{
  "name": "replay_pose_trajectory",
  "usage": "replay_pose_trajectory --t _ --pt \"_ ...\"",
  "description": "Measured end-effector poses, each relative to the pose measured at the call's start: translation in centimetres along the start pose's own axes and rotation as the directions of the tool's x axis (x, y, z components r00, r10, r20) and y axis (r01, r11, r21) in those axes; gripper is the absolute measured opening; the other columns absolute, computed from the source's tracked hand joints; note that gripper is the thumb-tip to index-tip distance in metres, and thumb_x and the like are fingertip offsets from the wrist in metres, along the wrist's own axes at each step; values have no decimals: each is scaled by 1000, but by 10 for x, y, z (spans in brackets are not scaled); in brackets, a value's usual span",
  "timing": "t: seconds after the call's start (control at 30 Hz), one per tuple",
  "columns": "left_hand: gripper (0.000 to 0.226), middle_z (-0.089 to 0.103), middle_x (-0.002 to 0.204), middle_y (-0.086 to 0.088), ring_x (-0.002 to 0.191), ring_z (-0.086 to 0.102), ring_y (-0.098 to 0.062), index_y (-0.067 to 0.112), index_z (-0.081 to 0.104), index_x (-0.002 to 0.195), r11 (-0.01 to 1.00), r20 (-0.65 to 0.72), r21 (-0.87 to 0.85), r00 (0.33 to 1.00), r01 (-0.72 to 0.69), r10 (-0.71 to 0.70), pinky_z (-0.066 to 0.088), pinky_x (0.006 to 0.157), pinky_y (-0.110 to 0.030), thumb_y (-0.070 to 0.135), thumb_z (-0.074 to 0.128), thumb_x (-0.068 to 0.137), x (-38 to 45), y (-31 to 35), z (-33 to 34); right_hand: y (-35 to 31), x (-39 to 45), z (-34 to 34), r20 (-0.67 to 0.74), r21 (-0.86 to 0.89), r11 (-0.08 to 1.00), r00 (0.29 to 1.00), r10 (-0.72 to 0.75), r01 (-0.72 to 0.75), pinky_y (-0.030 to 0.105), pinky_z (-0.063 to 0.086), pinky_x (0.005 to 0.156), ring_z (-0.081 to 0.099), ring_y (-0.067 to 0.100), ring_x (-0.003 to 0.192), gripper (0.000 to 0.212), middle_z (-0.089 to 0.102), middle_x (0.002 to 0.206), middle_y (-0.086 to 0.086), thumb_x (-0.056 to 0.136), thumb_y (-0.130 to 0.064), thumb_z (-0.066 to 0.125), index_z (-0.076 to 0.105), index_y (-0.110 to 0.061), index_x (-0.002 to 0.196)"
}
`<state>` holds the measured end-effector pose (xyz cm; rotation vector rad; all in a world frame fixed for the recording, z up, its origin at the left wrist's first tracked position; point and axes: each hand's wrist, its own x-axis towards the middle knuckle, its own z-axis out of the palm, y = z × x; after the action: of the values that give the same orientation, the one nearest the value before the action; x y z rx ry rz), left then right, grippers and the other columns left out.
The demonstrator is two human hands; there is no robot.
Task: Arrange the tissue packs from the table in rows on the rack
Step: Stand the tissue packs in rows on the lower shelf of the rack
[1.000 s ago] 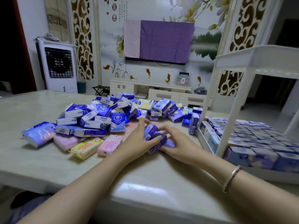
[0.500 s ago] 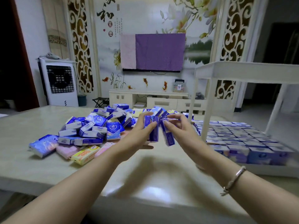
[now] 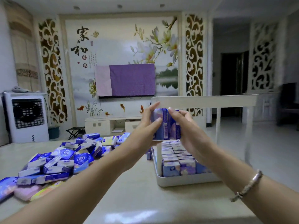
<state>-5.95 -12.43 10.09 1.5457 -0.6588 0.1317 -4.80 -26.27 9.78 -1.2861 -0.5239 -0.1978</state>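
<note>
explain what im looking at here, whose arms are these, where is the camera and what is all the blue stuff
There is no machine here: the arms belong to a person, and the single camera sits on that person's head, looking forward and down. The left hand and right hand together hold a small bunch of blue tissue packs, lifted in front of a white rack. The rack's lower shelf already holds neat rows of packs. On the pale table, to the left, lies a loose pile of packs, mostly blue, with a pink and a yellow one at the near edge. A bracelet sits on the right wrist.
</note>
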Motion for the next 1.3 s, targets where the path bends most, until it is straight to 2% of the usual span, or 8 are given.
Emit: replay_pose_trajectory --t 0.23,0.37,0.6,0.7,0.83,0.97,1.17,1.3 --pt "66 56 133 -9 112 63 -17 33 21 145 997 62 70 997 30 -34 47 102 -42 27 59 92 33 -21 53 -16 -14 -69 -111 -57 989 985 133 -140 27 57 61 63 21 85 32 60 103 14 87 -7 61 44 -6 114" --pt "40 63 121 -6 109 63 -17 20 38 133 990 139 122 986 76 -92 49 99 -37 26 53 96 62 -45 88 -9 -6 -108 -212 -60 978 960 185 -202 36 57 75 64 26 96 43 60 110 18 82 -6 61 44 -3 121" --pt "68 47 141 -11 129 46 -26 21 34 143 945 237 297 949 136 -210 35 111 -47 16 60 80 117 -92 115 14 12 -160 -350 -120 958 914 204 -259 31 50 68 60 17 71 14 64 83 8 91 -13 53 63 -7 98" --pt "61 30 154 4 139 31 -16 26 25 150 893 110 428 972 141 -206 28 114 -35 18 46 93 127 -107 105 31 31 -184 -524 -304 914 848 76 -270 22 46 54 55 16 73 15 59 93 10 89 -7 58 51 -8 103" --pt "43 43 145 0 106 53 -14 16 40 141 843 -162 504 979 190 -124 41 83 -15 14 40 97 135 -137 76 50 48 -217 -538 -490 828 842 -40 -273 20 42 62 52 7 79 41 54 98 0 83 0 61 41 -11 117" --pt "43 52 137 -3 126 46 -24 16 49 132 801 -413 472 895 368 -168 31 108 -35 26 44 90 139 -157 53 62 54 -230 -498 -549 774 867 0 -315 18 39 59 49 6 79 40 49 93 -4 83 1 59 38 -17 112" --pt "18 52 91 -10 119 37 -31 18 46 106 625 -549 578 817 524 -177 31 96 -34 15 39 89 125 -150 29 74 55 -224 -499 -496 782 861 100 -378 25 46 67 52 20 95 41 51 107 5 83 4 58 42 -15 115" --pt "21 58 91 -11 123 37 -30 18 46 105 520 -551 675 826 523 -116 28 99 -39 11 40 86 110 -146 2 82 60 -200 -441 -487 795 888 132 -361 33 51 80 53 19 96 38 52 103 3 84 4 56 43 -15 114"
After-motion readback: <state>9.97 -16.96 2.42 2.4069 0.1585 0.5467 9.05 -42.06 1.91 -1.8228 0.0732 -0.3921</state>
